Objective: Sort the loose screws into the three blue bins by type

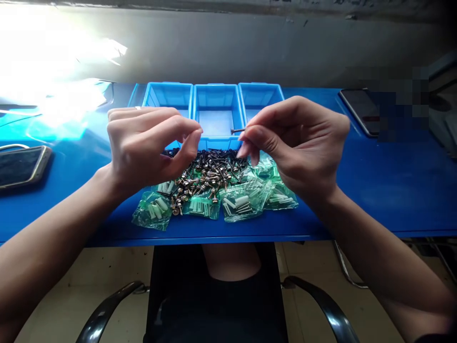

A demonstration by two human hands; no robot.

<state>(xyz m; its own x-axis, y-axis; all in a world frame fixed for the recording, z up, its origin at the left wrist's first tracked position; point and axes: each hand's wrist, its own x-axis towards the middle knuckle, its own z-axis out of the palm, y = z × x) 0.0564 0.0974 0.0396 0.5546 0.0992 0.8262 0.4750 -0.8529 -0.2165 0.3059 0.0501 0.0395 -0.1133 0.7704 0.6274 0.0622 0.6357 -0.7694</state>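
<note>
My right hand (296, 143) pinches a dark screw (237, 130) between thumb and index finger, its head pointing left over the middle bin. Level with it on the left is my left hand (150, 143), thumb and index fingertip pressed together; whatever they may hold is too small or hidden to make out. Below both hands lies a heap of loose fasteners: black screws (217, 156) towards the back and brassy hex-head screws (210, 178) in front. Green-tinted clear packets (244, 202) with white wall plugs and screws inside lie around the heap.
Three blue plastic bins (216, 86) stand side by side behind the heap on the blue table (357, 190). One phone (21, 166) lies at the left, another phone (360, 112) at the back right. Bright glare covers the back left, and a grey wall rises behind.
</note>
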